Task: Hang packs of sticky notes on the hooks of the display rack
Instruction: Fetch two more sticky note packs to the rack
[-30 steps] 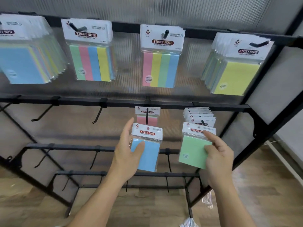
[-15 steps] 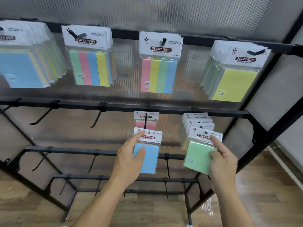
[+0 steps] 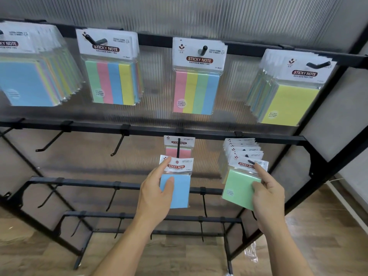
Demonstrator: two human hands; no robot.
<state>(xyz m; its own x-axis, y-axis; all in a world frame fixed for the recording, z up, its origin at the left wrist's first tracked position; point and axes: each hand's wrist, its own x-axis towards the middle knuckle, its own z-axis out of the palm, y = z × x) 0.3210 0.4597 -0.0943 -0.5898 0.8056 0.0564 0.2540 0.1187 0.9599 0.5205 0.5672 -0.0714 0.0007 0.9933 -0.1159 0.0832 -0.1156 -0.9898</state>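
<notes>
I'm facing a ribbed translucent panel (image 3: 199, 14), with a black display rack (image 3: 318, 162) in front of it and wooden floor (image 3: 179, 255) showing underneath. Counting along the top rail (image 3: 159, 41), I'm seeing four hooks, all four carrying sticky-note packs: a blue-fronted stack (image 3: 25, 84), a striped stack (image 3: 111, 82), another striped pack (image 3: 197, 92) and a yellow-fronted stack (image 3: 288, 102).

On the middle rail (image 3: 95, 127) I'm making out two bare hooks (image 3: 117, 145) to the left. Then there's one hook (image 3: 179, 148) with a single pink pack (image 3: 171, 151), then one loaded with a fanned stack (image 3: 242, 148). The lower rails (image 3: 89, 183) are showing bare hooks.

Room is lying open to the left of my hands. On the right, the rack's side post is running near my forearm.

My left hand (image 3: 157, 194) is gripping a blue pack (image 3: 179, 188), thumb pressing on the blue face, index finger stretching up the header's left edge. The pack is sitting just under the pink pack's hook, its header overlapping the pink pack's lower edge.

My right hand (image 3: 268, 198) is holding a green pack (image 3: 237, 188) at the front of the fanned stack. Its thumb is on the face, and the index fingertip is touching the header right beside the dark hook tip (image 3: 251, 161) poking out there.
</notes>
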